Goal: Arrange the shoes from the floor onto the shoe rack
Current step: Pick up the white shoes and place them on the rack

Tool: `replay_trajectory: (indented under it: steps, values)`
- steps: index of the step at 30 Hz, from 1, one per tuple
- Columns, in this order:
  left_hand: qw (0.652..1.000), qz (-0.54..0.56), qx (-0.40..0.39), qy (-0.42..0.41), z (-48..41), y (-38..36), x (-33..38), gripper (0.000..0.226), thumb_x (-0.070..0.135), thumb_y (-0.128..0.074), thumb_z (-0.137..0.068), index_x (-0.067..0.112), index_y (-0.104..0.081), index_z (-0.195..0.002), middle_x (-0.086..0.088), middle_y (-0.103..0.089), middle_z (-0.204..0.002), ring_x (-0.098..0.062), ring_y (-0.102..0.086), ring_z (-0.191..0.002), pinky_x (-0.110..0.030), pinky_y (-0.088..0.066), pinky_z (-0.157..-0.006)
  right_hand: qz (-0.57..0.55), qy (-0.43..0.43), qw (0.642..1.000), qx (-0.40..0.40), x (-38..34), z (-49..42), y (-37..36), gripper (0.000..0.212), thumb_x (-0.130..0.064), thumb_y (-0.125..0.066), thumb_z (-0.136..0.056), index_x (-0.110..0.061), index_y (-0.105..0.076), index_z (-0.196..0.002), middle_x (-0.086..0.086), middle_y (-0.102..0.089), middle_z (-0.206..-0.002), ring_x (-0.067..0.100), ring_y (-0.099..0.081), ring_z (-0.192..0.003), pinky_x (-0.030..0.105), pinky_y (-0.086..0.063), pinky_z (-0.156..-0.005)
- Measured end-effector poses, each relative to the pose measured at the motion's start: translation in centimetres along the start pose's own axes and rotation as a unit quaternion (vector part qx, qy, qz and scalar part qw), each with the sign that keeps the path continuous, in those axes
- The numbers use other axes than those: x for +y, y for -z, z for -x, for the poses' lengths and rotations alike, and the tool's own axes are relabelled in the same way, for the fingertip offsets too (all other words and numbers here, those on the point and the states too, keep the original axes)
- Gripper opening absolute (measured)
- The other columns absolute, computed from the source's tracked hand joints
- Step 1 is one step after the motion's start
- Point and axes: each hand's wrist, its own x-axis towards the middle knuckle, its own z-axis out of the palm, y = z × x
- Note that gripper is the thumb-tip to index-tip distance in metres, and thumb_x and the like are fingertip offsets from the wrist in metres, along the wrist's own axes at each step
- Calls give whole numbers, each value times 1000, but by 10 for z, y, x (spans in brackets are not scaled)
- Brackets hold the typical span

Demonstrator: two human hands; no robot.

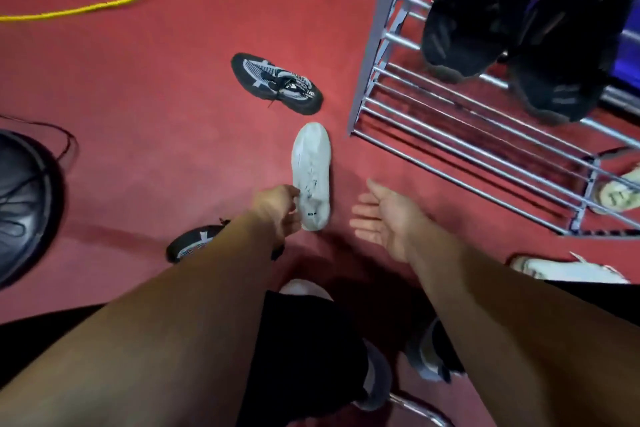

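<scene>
White sneaker [311,163]: on floor, centre, just left of shoe rack [450,135].
Left hand [277,208]: fingers curled on its near collar.
Right hand [384,215]: spread, empty.
Handling: probably light, soft-sided; heel collar firmest.

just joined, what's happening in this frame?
A person is clearing shoes off the red floor. Their left hand grips the white shoe at its heel end; the shoe lies on the floor. The right hand is open beside it, holding nothing. A dark pair sits on the shoe rack; a black-and-white sneaker lies farther out.
</scene>
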Motion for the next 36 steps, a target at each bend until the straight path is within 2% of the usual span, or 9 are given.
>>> replay_trajectory:
  steps: [6,12,16,20,26,29,31,33,36]
  values:
    - [996,74,11,53,-28,-11,-11,28,29,-52,-101,15,-53,-76,2,-49,-32,-17,-50,-39,-26,-36,-55,19,-30,999,-22,12,-45,-11,70,-61,-48,-100,-10,-50,-148,14,-56,-147,37,-59,-126,46,-53,-99]
    - [999,38,-1,39,-45,-19,-19,34,31,-44,-106,17,-49,-76,9,-53,-32,-7,-51,-25,-17,-40,-32,27,-37,999,-24,15,-68,-22,75,-63,-48,-100,-12,-41,-155,11,-44,-158,35,-48,-140,47,-46,-109]
    - [996,68,-26,51,-52,-19,-26,33,41,-52,-101,12,-65,-94,5,-66,-49,-13,-63,-51,-26,-46,-56,19,-45,998,-35,15,-72,-30,70,-63,-48,-99,-20,-43,-154,1,-46,-158,28,-43,-144,45,-39,-112]
    - [993,58,-75,67,-53,-23,-30,28,30,-49,-101,12,-62,-84,1,-59,-52,-10,-45,-30,-18,-34,-37,39,-52,997,-37,19,-73,-33,64,-69,-49,-95,-32,-51,-147,-11,-59,-138,20,-44,-143,37,-38,-103]
    - [990,-10,-121,67,-38,-26,-26,19,22,-62,-97,4,-68,-97,-7,-69,-57,-17,-64,-42,-19,-47,-38,38,-6,999,-25,14,-67,0,76,-67,-50,-96,-16,-46,-152,9,-58,-144,28,-51,-137,45,-34,-121]
    - [989,-33,-136,49,-21,-28,-23,17,18,-65,-97,4,-69,-105,-6,-72,-61,-17,-68,-48,-25,-55,-49,7,-1,999,-34,5,-52,9,78,-67,-52,-96,-11,-48,-150,17,-60,-140,32,-59,-128,46,-44,-113]
    - [990,-28,-132,43,-8,-27,-19,17,15,-68,-93,2,-71,-103,-13,-77,-79,-26,-74,-68,-39,-61,-75,4,4,999,-37,0,-39,9,77,-67,-51,-96,-10,-50,-147,20,-60,-137,36,-60,-125,47,-48,-110]
    - [992,-31,-123,17,-1,-21,-16,41,17,-79,-81,-2,-70,-117,-24,-75,-103,-40,-73,-94,-58,-55,-94,11,3,999,-37,-4,-20,7,74,-67,-49,-98,-9,-51,-144,22,-64,-129,38,-63,-120,49,-49,-108]
    - [986,-89,-140,4,1,-10,-14,77,23,-88,-50,-2,-68,-120,-26,-74,-108,-45,-72,-98,-65,-53,-92,40,4,999,-30,-7,13,7,68,-63,-45,-101,-7,-54,-139,24,-69,-114,37,-68,-109,48,-53,-102]
